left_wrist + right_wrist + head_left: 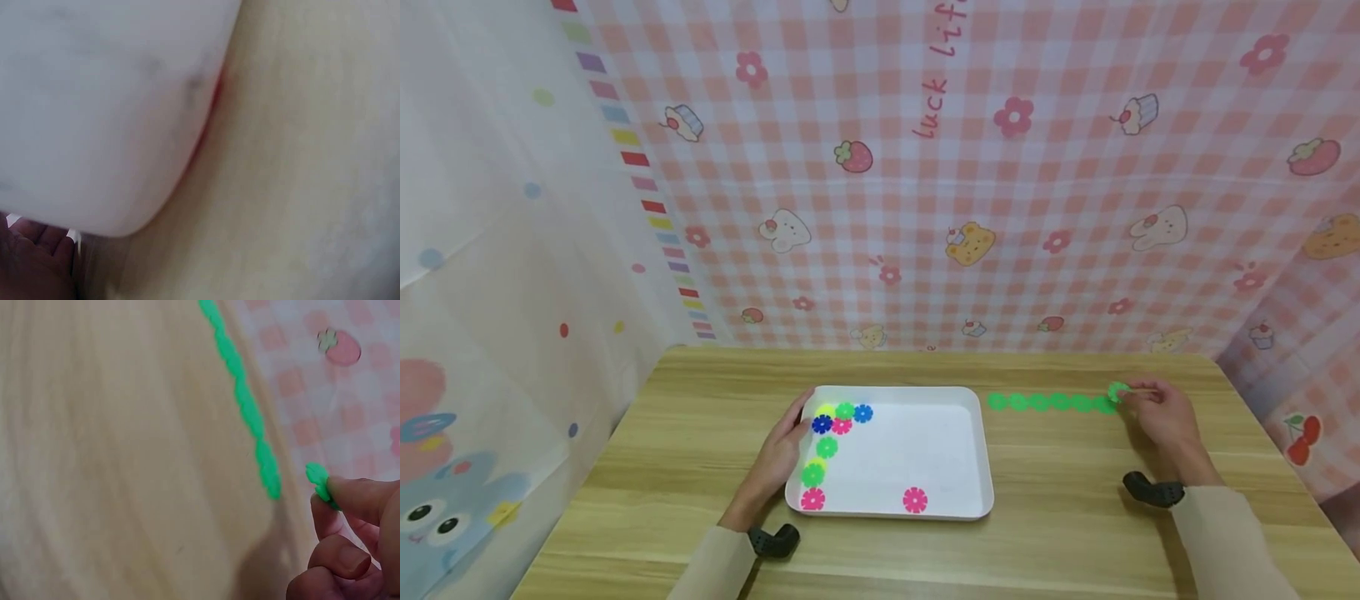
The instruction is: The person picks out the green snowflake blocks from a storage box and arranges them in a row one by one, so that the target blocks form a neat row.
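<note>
My right hand (1167, 419) pinches a green notched plastic disc (1117, 392) between thumb and fingertips. That disc is just above the right end of a row of several green discs (1039, 402), lying along the back right of the table. The right wrist view shows a gap between the held disc (317, 480) and the row (249, 412). At the left side of a white tray (910, 454), my left hand (781, 454) grips the rim, thumb over the edge. The left wrist view catches the tray (94, 125) blurred, with part of the hand (37, 262) beneath its edge.
Along the tray's left side lie several discs, among them a dark blue disc (822, 424), a blue disc (863, 413) and a green disc (812, 476). A pink disc (915, 500) sits near its front edge. Behind the wooden table (1060, 533) hangs a checked cloth (910, 192).
</note>
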`<state>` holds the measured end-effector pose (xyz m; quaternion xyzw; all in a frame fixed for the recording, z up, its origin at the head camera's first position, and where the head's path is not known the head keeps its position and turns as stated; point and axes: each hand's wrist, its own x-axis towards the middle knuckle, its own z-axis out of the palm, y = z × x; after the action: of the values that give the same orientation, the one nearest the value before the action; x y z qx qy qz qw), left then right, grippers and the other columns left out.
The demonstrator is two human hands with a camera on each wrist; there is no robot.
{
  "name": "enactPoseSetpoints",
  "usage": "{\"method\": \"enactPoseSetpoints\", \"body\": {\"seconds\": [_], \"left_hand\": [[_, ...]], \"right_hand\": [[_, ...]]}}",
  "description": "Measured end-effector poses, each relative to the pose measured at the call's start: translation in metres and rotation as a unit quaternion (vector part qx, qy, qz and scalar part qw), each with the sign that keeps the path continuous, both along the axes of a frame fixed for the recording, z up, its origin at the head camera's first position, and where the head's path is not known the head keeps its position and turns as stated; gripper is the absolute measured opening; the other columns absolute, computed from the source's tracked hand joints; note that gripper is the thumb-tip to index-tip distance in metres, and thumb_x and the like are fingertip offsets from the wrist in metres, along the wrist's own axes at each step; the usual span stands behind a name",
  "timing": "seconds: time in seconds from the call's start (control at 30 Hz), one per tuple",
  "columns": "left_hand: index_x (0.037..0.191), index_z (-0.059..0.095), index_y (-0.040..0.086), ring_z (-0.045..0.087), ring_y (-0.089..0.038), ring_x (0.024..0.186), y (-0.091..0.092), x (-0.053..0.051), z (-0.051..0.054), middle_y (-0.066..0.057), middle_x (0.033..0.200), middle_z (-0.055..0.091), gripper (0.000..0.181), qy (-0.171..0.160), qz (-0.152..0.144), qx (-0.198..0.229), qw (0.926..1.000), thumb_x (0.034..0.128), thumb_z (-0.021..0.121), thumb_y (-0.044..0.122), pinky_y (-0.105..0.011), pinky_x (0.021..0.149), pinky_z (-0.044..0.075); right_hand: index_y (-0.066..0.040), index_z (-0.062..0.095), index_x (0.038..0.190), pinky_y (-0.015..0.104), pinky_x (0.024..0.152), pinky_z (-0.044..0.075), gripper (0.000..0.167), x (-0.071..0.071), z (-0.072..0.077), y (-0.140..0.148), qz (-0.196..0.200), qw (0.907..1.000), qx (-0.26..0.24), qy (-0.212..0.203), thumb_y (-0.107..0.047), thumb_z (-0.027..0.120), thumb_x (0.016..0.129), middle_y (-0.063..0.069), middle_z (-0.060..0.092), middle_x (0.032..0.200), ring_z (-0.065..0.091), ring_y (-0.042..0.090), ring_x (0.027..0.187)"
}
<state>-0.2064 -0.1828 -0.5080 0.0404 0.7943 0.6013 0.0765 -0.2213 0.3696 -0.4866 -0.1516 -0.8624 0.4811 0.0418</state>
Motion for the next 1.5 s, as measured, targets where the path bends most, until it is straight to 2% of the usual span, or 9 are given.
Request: {"method": "enactPoseSetpoints", "body": {"seconds": [0.13,0.23,0.5,0.87,0.97,1.13,1.23,1.5], "left_hand": [[0.159,0.02,0.016,0.005,-0.026,0.154,0.0,0.0,-0.003,-0.006,0.167,0.013,0.051,0.003,0.003,0.001,1.0,0.1086,0.027,0.013,-0.05,0.124,0.003],[0.159,0.022,0.019,0.006,-0.024,0.154,0.0,0.002,-0.005,-0.004,0.166,0.014,0.051,0.009,0.005,-0.002,1.0,0.1088,0.028,0.015,-0.049,0.124,0.004],[0.159,0.023,0.025,0.007,-0.024,0.153,0.0,0.003,-0.004,-0.002,0.166,0.016,0.051,0.022,0.012,-0.022,0.9995,0.1087,0.028,0.018,-0.049,0.124,0.005],[0.159,0.022,0.022,0.007,-0.022,0.153,-0.001,0.001,-0.002,-0.003,0.166,0.015,0.05,0.019,0.001,-0.018,0.9997,0.1089,0.028,0.018,-0.047,0.124,0.004],[0.159,0.021,0.02,0.005,-0.022,0.154,0.0,0.002,0.002,-0.003,0.166,0.014,0.051,0.008,0.0,-0.017,0.9998,0.109,0.027,0.017,-0.047,0.124,0.003],[0.159,0.019,0.013,0.005,-0.026,0.154,0.004,0.008,0.018,-0.008,0.166,0.013,0.051,-0.008,-0.003,-0.016,0.9998,0.1083,0.027,0.012,-0.048,0.124,0.003],[0.159,0.02,0.012,0.005,-0.027,0.153,0.006,0.01,0.022,-0.008,0.166,0.014,0.051,-0.01,-0.001,-0.015,0.9998,0.1083,0.027,0.012,-0.049,0.124,0.004],[0.159,0.022,0.021,0.006,-0.023,0.154,0.001,0.002,0.001,-0.002,0.166,0.015,0.05,0.012,0.005,-0.019,0.9997,0.109,0.028,0.019,-0.049,0.124,0.004]], "right_hand": [[0.001,0.059,0.123,0.021,0.057,0.043,0.04,0.001,-0.011,0.004,-0.042,0.9991,-0.001,0.004,-0.03,0.061,0.098,-0.023,0.055,0.075,0.048,0.001,0.07],[0.0,0.06,0.12,0.021,0.055,0.042,0.035,0.002,-0.016,0.004,-0.059,0.9982,-0.003,0.011,-0.028,0.061,0.098,-0.021,0.054,0.072,0.047,0.002,0.066],[0.0,0.063,0.114,0.018,0.056,0.041,0.029,0.003,-0.021,0.001,-0.088,0.9958,0.022,0.015,-0.023,0.062,0.097,-0.019,0.051,0.073,0.046,0.001,0.067],[0.0,0.063,0.114,0.014,0.06,0.041,0.028,0.001,-0.023,0.0,-0.112,0.9927,0.041,0.015,-0.02,0.065,0.095,-0.019,0.053,0.075,0.047,-0.002,0.071],[0.001,0.063,0.114,0.016,0.061,0.041,0.027,0.001,-0.023,-0.001,-0.114,0.9923,0.044,0.018,-0.018,0.066,0.094,-0.016,0.054,0.076,0.047,-0.001,0.071],[0.002,0.064,0.113,0.018,0.064,0.04,0.028,0.003,-0.021,-0.001,-0.113,0.9923,0.048,0.019,-0.018,0.066,0.094,-0.017,0.054,0.076,0.046,-0.003,0.07],[0.001,0.064,0.114,0.017,0.065,0.041,0.028,0.003,-0.022,-0.002,-0.114,0.992,0.05,0.016,-0.018,0.066,0.094,-0.019,0.054,0.076,0.046,-0.005,0.07],[0.002,0.064,0.114,0.015,0.063,0.041,0.027,0.003,-0.022,-0.002,-0.112,0.9923,0.05,0.015,-0.017,0.066,0.094,-0.018,0.055,0.077,0.046,-0.005,0.069]]}}
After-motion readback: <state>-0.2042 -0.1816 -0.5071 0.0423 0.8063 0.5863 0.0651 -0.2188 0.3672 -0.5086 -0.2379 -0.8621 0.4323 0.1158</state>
